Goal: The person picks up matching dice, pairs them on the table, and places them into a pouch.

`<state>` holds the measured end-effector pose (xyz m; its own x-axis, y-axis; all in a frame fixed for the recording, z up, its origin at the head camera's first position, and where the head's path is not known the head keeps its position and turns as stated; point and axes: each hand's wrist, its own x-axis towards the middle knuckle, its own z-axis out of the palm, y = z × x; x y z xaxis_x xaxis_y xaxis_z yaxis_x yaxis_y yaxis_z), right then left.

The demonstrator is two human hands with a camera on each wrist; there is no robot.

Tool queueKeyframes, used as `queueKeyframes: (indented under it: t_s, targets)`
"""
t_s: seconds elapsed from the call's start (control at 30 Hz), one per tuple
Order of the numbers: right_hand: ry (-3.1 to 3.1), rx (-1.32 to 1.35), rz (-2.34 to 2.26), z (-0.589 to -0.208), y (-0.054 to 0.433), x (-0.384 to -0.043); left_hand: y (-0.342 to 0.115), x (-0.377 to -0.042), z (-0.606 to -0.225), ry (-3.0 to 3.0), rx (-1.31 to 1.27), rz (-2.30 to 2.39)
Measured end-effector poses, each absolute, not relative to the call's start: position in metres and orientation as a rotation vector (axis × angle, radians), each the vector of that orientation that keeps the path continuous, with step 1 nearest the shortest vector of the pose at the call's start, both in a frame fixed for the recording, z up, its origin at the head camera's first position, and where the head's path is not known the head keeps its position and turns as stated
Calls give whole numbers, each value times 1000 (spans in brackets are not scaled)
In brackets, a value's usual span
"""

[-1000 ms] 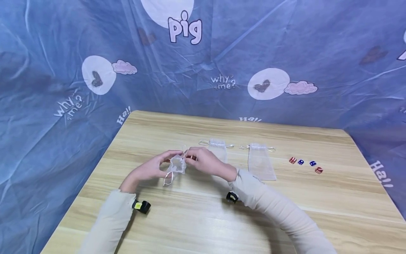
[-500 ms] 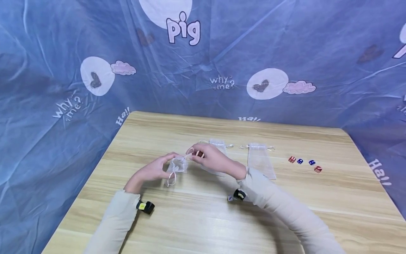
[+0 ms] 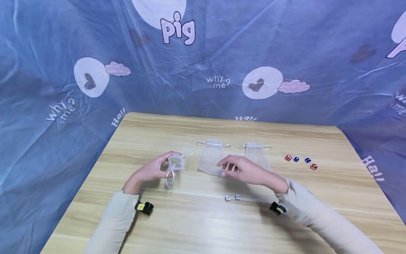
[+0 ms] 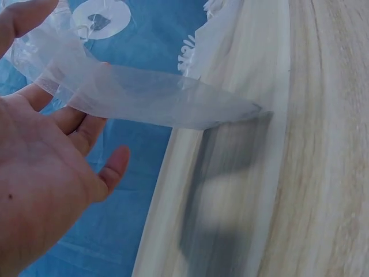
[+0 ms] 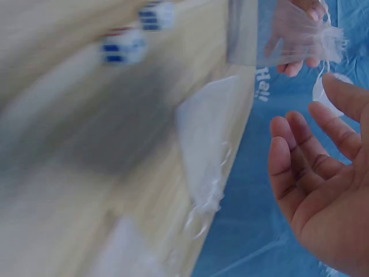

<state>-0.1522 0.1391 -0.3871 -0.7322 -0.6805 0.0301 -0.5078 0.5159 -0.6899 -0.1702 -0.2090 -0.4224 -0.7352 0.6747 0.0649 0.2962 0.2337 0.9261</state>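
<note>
My left hand [image 3: 151, 170] holds a sheer white drawstring pouch [image 3: 176, 164] upright by its rim, thumb on one side and fingers on the other. The pouch mouth gapes upward, and its ribbon loops hang out at the sides. In the left wrist view, the translucent pouch [image 4: 144, 98] hangs down to the wooden table with nothing visible inside. My right hand [image 3: 248, 170] hovers over the table with loosely bent fingers and holds nothing; the right wrist view shows its bare palm. Two white dice [image 3: 233, 197] lie nearer the front, below that hand.
Two more sheer pouches lie flat behind the right hand, a left one [image 3: 210, 158] and a right one [image 3: 256, 153] partly covered by the hand. Two red dice [image 3: 288, 157] and two blue dice [image 3: 307, 160] sit farther right. A blue printed cloth [image 3: 177, 88] hangs behind the table [image 3: 190, 218].
My right hand has let go of the pouch's ribbon and moved right, away from the pouch. Both white dice now show from behind the right arm. The left hand keeps holding the pouch.
</note>
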Motion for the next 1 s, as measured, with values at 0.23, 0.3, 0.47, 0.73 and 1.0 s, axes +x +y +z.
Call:
queueKeyframes:
  t_s: [0.23,0.3,0.47,0.73,1.0]
  targets:
    - [2463,-992,-1069,-408,165,-136,-209,-169,-427,2166,878,1524]
    - [2438,-980,-1083,-415,170,-130,-209,-170,-428,2166,878,1532]
    - [2333,-925,-1157,-431,185,-118,-208,-171,-431,2156,908,1528]
    - [2350,-862,-1136,-448,194,-105,-207,-171,-431,2105,942,1563]
    - [2541,-939,-896,-449,186,-105,-205,-171,-431,2080,944,1592]
